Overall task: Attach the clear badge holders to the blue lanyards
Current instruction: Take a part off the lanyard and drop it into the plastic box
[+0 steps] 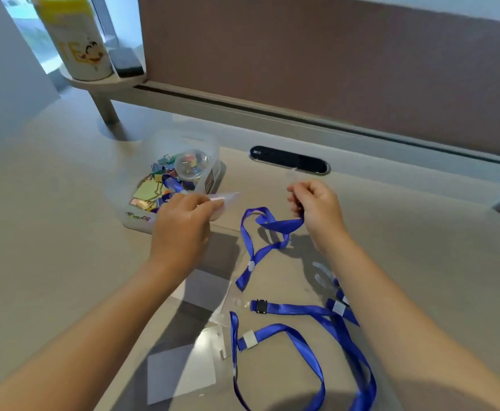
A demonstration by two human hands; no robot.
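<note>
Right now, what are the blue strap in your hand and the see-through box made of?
The blue lanyard looks like woven fabric ribbon, probably polyester: it is flat, twists limply and has a slight sheen. The storage box looks like frosted, semi-clear plastic: the coloured clips inside show through its cloudy, rigid walls. The right hand holds the lanyard's end.

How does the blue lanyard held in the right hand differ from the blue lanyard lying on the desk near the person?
The held blue lanyard is lifted at one end by the right hand; the near blue lanyard lies flat, untouched. The held one forms a small twisted loop; the near one spreads in a wide loop. A black buckle shows on the near one, none on the held one. Both are blue ribbon with white clips.
</note>
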